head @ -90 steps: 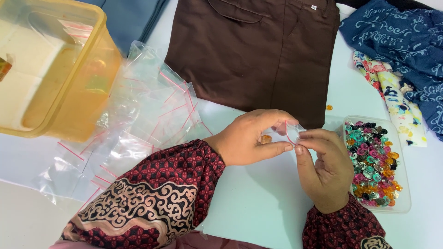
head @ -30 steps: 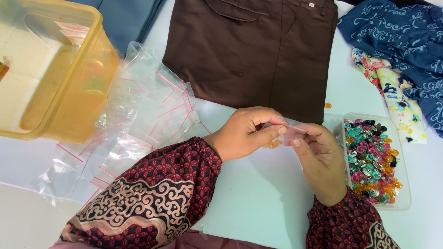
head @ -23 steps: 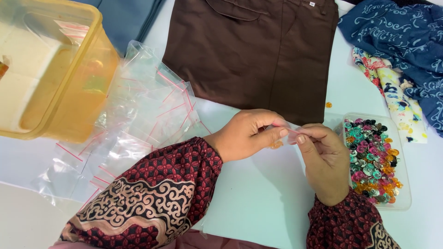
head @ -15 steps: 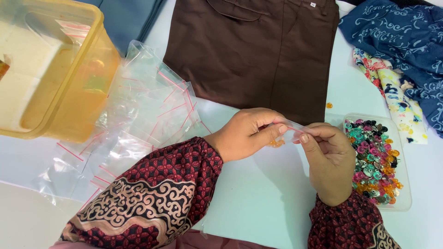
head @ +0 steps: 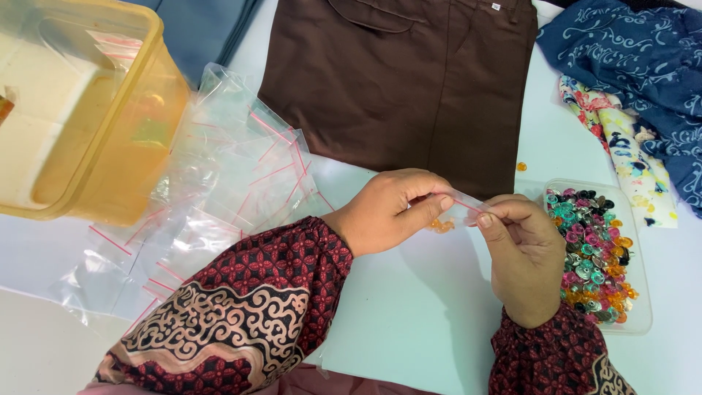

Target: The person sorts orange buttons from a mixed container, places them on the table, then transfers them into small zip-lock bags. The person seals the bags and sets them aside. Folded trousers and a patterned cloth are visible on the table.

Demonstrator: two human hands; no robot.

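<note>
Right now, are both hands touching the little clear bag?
Touching. The head view shows the left hand and right hand each pinching the top edge of the small clear bag between fingertips.

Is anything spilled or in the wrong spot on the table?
Yes, one small orange bead lies alone on the white table, outside the clear tray of coloured beads, beside the brown garment. The clear zip bags also sprawl in a loose heap.
</note>
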